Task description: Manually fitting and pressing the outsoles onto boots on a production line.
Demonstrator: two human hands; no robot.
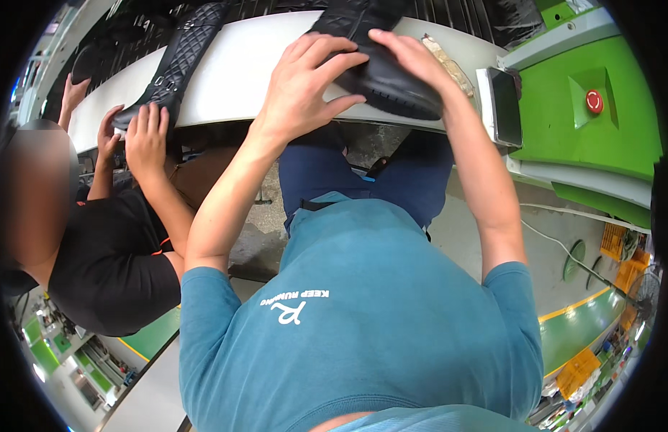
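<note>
A black boot (401,85) with a chunky sole lies on the white work surface in front of me, its toe pointing toward my body. My left hand (309,83) is at its left side, fingers and thumb spread, with the fingertips against the black leather. Over its right side lies my right hand (414,59), in contact with the upper; some of its fingers are hidden. The boot's shaft runs out past the top of the view. Farther left lies another black boot (170,75) with quilted leather and buckled straps, and a co-worker's hand (147,140) touches its toe.
The white work surface (233,65) spans the top of the view. A beige strip (449,66) lies right of my boot, beside a dark-screened panel (504,108). Green machinery with a red stop button (594,101) stands at the right. A co-worker in black (118,266) sits close at my left.
</note>
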